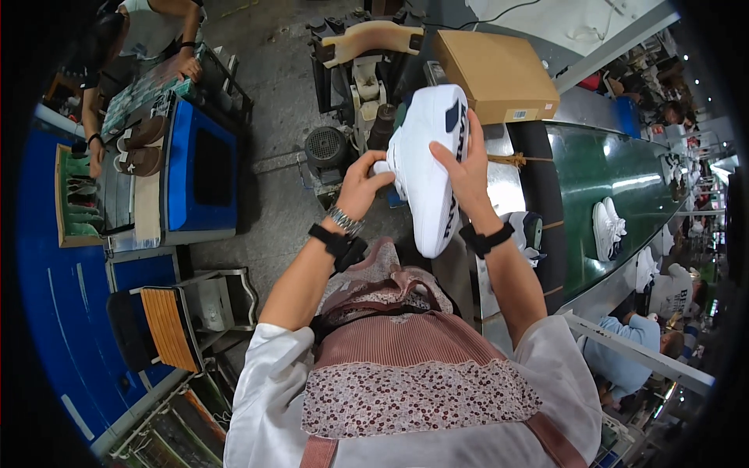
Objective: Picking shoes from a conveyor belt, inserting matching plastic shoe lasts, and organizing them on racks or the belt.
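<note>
A white sneaker [421, 168] with dark markings along its sole is held up in front of my body, turned on its side. My right hand [471, 183] grips it by the sole side, with the thumb lying across the sole edge. On the opposite side, my left hand [361, 187] is closed in a pinch on a white part that sticks out from the shoe's upper. The inside of the shoe is turned out of sight. Just right of my right wrist, a dark and white shoe [524, 234] rests at the bench edge, partly covered by my arm.
A machine with a motor [326, 148] stands ahead. A cardboard box [499, 74] sits beyond my right hand. On the green conveyor [581, 168] at right are white sneakers [605, 230]. Left are a chair [170, 327], brown shoes [140, 148] and a co-worker's hand [187, 66].
</note>
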`<state>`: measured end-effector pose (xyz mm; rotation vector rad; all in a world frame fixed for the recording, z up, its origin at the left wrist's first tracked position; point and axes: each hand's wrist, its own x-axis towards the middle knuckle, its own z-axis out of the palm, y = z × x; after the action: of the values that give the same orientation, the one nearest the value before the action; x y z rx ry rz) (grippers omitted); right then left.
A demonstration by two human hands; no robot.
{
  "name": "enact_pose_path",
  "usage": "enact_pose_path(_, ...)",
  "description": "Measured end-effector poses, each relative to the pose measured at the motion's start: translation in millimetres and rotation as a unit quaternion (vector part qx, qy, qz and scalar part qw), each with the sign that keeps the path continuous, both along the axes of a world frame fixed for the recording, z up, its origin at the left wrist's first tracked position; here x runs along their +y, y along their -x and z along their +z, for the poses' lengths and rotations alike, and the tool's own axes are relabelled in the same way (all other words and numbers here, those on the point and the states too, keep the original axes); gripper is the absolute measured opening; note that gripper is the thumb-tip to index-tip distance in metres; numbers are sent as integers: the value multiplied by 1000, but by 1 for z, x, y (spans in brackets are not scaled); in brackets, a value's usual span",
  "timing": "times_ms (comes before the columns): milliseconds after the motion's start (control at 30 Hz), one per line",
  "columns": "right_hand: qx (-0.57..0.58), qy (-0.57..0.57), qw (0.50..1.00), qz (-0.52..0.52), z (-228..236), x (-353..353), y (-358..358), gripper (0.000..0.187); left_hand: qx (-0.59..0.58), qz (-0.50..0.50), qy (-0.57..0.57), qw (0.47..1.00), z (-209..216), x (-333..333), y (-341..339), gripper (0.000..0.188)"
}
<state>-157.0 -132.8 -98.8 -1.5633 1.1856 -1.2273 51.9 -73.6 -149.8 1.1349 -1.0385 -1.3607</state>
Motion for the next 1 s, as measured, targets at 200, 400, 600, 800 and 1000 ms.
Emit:
enact_pose_path(200,237,31,971,-25,8,-48,-43,102,72,71,-35,994,-48,-45,1,32)
enact_pose_path(400,358,63,931,-11,47,-54,-70,101,136,56,-147,978,-47,-42,7,30)
enact_pose_path(600,534,0,844,53,78,-83,-107,101,317,71,-151,934,-45,-44,29,26)
enact_pose_path(800,491,76,868,-3,47,-36,-72,104,485,-56,-230,842,-25,8,54,64)
enact_pose_path(1000,478,101,873,2,40,-29,-75,103,654,-10,-74,753,3,0,86,73)
